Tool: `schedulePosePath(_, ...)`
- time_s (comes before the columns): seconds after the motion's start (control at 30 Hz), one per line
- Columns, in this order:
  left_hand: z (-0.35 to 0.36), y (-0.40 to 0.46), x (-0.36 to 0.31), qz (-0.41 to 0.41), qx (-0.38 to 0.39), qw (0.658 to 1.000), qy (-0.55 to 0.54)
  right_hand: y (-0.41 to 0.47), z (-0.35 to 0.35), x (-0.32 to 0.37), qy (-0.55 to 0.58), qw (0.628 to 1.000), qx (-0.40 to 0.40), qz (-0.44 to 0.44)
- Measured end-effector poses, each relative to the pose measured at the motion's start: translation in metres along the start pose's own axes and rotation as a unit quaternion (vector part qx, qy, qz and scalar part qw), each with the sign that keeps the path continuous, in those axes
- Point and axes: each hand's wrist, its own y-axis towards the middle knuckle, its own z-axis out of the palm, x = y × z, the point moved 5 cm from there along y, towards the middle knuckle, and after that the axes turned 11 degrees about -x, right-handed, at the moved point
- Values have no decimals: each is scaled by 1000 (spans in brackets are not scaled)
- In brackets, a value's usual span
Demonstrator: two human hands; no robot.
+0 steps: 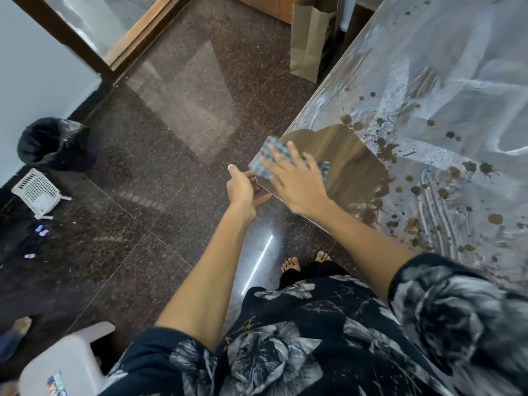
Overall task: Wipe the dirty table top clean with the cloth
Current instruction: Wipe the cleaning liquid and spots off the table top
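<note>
While the right hand (297, 181) lies flat on the cloth (268, 158), its fingers spread and straight, the cloth sits at the rounded corner of the table (457, 81), partly overhanging the edge. Only the checked blue-grey part of the cloth beyond the fingertips and a bit by the thumb side shows; the rest is under the palm. Just left of that hand, and below the table's edge, the left hand (243, 190) is cupped palm-up, thumb raised, fingers loosely curved under the corner; whether they touch the table's underside cannot be told. It holds nothing that can be seen. The two hands are close but apart.

Right of the right hand spreads a wide brown puddle (348, 158), touching the cloth's near side. Beyond it, brown spots (485, 167) and streaky smears cover the grey top.

Far left of the left hand, on the dark floor (143, 167), stand a black-lined bin (54, 144) and a white basket (38, 191). Ahead of the hands a paper bag (311, 38) leans by the table. Bare feet (291, 264) show below the arms.
</note>
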Motion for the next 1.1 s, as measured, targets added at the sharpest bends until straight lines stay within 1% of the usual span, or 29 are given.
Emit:
schedulePosePath(0.07, -1, -2, 3, -34, 13, 999, -6, -14, 5, 12, -4, 998, 6, -57)
schedulePosePath(0.13, -2, -5, 6, -54, 26, 998, -13, -29, 5, 8, -13, 995, 1, -102)
schedulePosePath(0.23, 0, -9, 5, -52, 17, 998, -28, -41, -2, -20, -25, 991, 10, -132)
schedulePosePath(0.27, 0, -9, 3, -49, 11, 998, -28, -40, -4, -34, -26, 992, 14, -119)
schedulePosePath(0.3, 1, -9, 2, -48, 7, 998, -27, -35, -7, -49, -25, 996, 20, -83)
schedulePosePath(0.4, 0, -6, 1, -44, 0, 999, -26, -5, -15, -73, -12, 998, 8, 61)
schedulePosePath(0.43, 0, -6, 1, -42, -1, 999, -24, 6, -16, -69, -7, 996, 5, 83)
schedulePosePath(0.47, 0, -7, 2, -39, -4, 999, -21, 14, -15, -61, -3, 996, 6, 87)
schedulePosePath(0.5, 1, -7, 2, -36, -8, 999, -17, 19, -12, -50, 0, 997, 12, 71)
schedulePosePath(0.53, 2, -8, 2, -34, -14, 999, -11, 18, -9, -40, -3, 999, 17, 36)
schedulePosePath(0.6, 4, -11, 0, -30, -25, 999, 8, 2, -3, -25, -5, 997, 26, -66)
schedulePosePath(0.67, 9, -14, -3, -31, -27, 999, 20, -22, -3, -24, 8, 987, 35, -159)
schedulePosePath(0.7, 12, -16, -5, -31, -32, 999, 27, -32, -5, -31, 12, 982, 35, -186)
schedulePosePath(0.73, 14, -18, -7, -28, -41, 998, 38, -39, -7, -41, 12, 981, 36, -192)
schedulePosePath(0.8, 17, -21, -10, -19, -70, 996, 59, -44, -15, -72, 6, 989, 33, -144)
schedulePosePath(0.9, 22, -20, -7, -5, -105, 991, 81, -24, -30, -121, 0, 1000, 14, 2)
schedulePosePath(0.97, 27, -29, -6, -2, -120, 988, 96, -2, -35, -131, 32, 994, 6, 100)
schedulePosePath(1.0, 29, -35, -7, 5, -130, 985, 109, 6, -35, -124, 41, 991, 3, 128)
schedulePosePath(1.03, 31, -41, -7, 15, -138, 982, 126, 11, -34, -113, 44, 990, 2, 132)
schedulePosePath(1.07, 33, -45, -5, 28, -142, 978, 147, 11, -32, -98, 44, 993, 2, 107)
schedulePosePath(1.1, 35, -47, -3, 42, -147, 973, 171, 7, -28, -82, 43, 997, 1, 60)
